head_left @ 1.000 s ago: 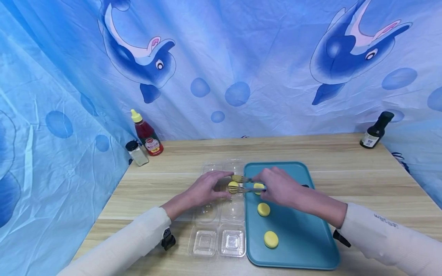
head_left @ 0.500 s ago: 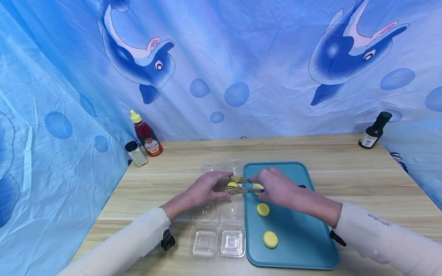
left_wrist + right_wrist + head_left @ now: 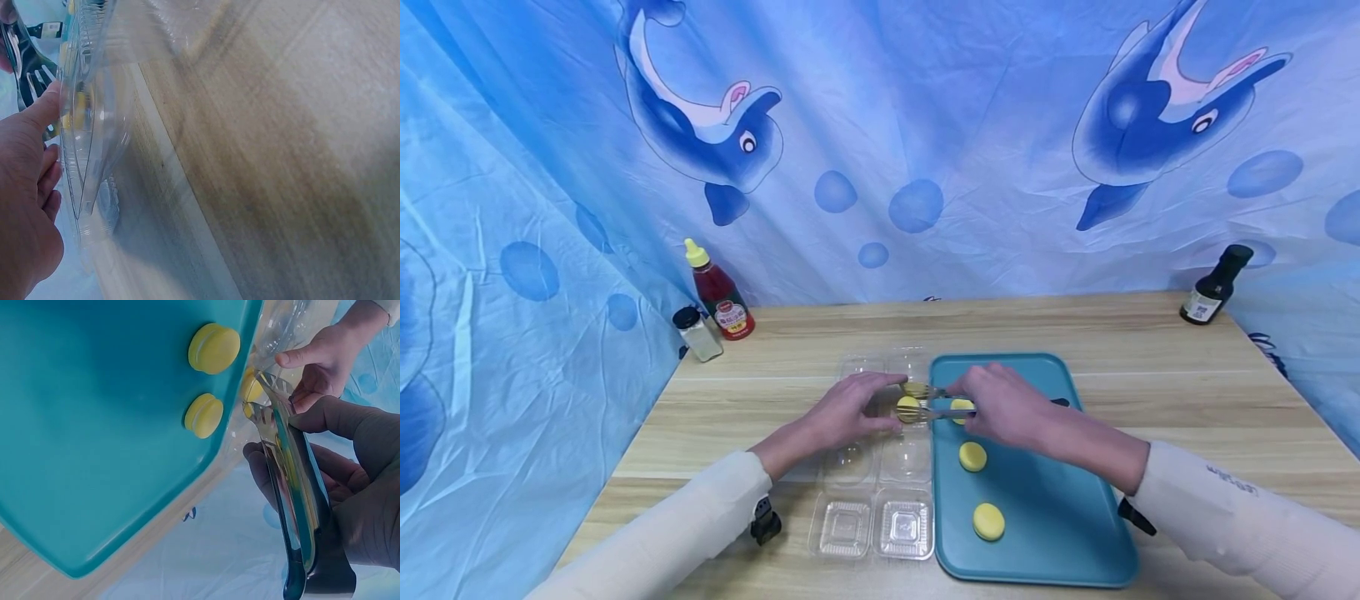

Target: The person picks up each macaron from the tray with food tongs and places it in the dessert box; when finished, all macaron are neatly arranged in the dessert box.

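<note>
Right hand [image 3: 1006, 406] and left hand [image 3: 848, 408] barely moving since earlier frame; mid-frame, right gripping tongs [image 3: 947, 413] straddling yellow macaron [image 3: 907, 402], left resting straight-fingered against clear container [image 3: 904, 461].

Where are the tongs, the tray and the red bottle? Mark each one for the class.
Tongs [image 3: 309, 492]: right wrist view, midway along one arm.
Tray [image 3: 1045, 508]: head view, bare part of its floor.
Red bottle [image 3: 718, 288]: head view, body above the label.

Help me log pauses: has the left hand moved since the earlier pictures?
No: in the head view, the left hand keeps the same place left of the teal tray, with no visible shift.
</note>
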`<act>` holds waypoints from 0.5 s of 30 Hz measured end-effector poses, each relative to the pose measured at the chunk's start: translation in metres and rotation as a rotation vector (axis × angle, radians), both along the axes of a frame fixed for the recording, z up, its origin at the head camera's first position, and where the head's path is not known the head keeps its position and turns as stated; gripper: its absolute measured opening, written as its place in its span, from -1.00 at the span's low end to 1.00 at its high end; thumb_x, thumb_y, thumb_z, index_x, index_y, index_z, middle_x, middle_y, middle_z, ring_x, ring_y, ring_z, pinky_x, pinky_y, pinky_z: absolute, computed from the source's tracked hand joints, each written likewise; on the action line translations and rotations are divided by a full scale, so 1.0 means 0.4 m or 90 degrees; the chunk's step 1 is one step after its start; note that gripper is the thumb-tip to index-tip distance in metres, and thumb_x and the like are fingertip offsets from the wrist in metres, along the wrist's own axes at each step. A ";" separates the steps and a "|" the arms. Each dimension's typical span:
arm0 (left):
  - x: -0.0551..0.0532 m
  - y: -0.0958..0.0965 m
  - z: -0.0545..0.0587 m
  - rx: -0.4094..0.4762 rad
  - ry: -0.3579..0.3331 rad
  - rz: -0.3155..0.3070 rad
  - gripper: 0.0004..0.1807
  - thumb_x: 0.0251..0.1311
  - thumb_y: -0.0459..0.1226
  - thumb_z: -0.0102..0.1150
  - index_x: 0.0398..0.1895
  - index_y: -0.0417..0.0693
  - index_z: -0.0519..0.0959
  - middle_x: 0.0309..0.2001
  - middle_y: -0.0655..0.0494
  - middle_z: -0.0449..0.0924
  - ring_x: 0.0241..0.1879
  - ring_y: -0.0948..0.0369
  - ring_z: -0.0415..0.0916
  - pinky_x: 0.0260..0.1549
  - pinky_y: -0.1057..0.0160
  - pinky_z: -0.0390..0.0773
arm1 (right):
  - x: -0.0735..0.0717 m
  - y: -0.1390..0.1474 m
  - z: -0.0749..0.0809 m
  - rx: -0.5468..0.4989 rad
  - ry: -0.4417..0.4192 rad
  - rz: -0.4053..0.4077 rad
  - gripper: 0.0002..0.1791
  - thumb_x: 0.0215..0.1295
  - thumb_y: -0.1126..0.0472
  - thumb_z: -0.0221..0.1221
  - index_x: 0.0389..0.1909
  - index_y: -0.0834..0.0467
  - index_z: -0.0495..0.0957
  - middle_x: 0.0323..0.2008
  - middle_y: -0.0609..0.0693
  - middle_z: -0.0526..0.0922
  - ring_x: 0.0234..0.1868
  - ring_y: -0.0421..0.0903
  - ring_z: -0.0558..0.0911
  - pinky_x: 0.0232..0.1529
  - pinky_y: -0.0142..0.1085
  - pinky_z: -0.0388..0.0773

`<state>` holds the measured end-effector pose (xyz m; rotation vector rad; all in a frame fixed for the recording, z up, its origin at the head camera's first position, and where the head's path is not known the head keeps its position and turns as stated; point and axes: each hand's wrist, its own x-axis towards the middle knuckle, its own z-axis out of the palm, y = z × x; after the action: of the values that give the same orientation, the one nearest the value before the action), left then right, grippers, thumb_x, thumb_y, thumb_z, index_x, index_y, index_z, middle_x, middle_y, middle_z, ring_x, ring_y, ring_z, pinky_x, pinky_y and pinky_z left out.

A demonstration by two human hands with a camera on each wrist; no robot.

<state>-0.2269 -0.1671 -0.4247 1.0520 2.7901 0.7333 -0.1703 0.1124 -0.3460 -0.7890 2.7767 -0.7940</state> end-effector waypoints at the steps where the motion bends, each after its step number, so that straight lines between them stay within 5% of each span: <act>1: 0.000 0.000 0.000 0.000 0.001 0.000 -0.13 0.20 -0.01 0.55 0.55 0.01 0.42 0.45 0.05 0.50 0.48 0.01 0.38 0.52 -0.13 0.26 | 0.000 0.000 0.001 -0.001 0.000 -0.001 -0.52 0.20 0.55 0.35 0.19 0.41 0.67 0.02 0.32 0.76 -0.77 -0.23 0.36 -0.69 -0.45 0.23; 9: 0.000 -0.002 -0.002 0.010 0.015 -0.009 -0.13 0.18 -0.04 0.57 0.53 -0.03 0.43 0.44 0.02 0.52 0.45 -0.02 0.41 0.50 -0.15 0.30 | 0.002 0.018 0.012 -0.007 -0.032 -0.014 -0.44 0.21 0.52 0.33 0.29 0.35 0.62 0.14 0.27 0.73 -0.79 -0.23 0.23 -0.70 -0.47 0.15; 15: -0.002 -0.002 -0.003 0.001 0.011 -0.006 -0.14 0.20 0.00 0.55 0.54 0.00 0.43 0.47 0.05 0.48 0.48 0.01 0.38 0.52 -0.11 0.27 | -0.001 0.060 0.018 -0.016 -0.028 -0.020 -0.40 0.20 0.47 0.38 0.32 0.31 0.61 0.24 0.26 0.68 -0.71 -0.21 0.32 -0.67 -0.40 0.23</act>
<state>-0.2278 -0.1679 -0.4258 1.0767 2.7980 0.7284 -0.1708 0.1363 -0.3387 -0.7253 2.7513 -0.8418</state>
